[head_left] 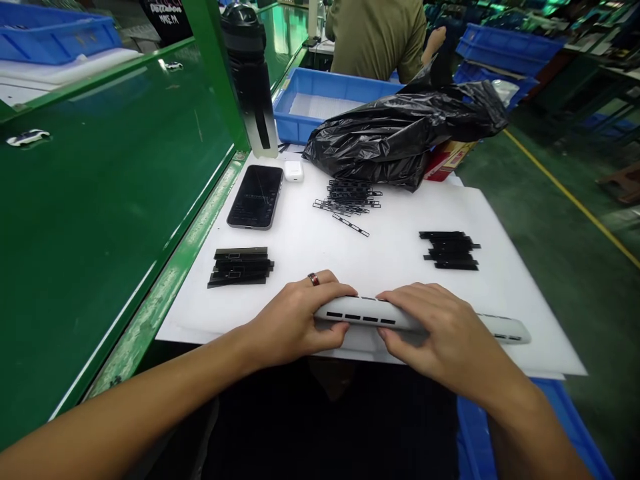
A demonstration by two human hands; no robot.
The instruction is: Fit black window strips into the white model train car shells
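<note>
- Gripping a white slotted plastic bar (pixel 370 317) with both hands, the person holds it level over the near edge of a white plastic sheet (pixel 320 267); whether it rests on the sheet is hard to tell.
- The left hand (pixel 295 320) closes around the bar's left end, its fingers (pixel 335 288) curled over the top, with a dark red ring (pixel 313 279) on one finger.
- The right hand (pixel 435 333) grips the bar's middle, its fingers (pixel 405 300) draped closely over the top. The bar's right end sticks out beyond this hand.
- Small black rectangular slots run along the bar's near face.
- A stack of black slotted strips (pixel 240 267) sits near the sheet's left edge, and a matching stack (pixel 450 250) lies toward its right side.
- Between them, toward the far edge, lies a loose pile of thin black frames (pixel 347 198), with a single frame (pixel 351 225) just in front.
- A phone (pixel 255 197) and a white earbud case (pixel 294 171) lie at the far left corner, beside a black water bottle (pixel 247 73).
- A black plastic bag (pixel 405 137) slumps over the far edge, in front of a blue tray (pixel 310 107).
- Beyond the tray sits a co-worker in an olive shirt (pixel 375 33).
</note>
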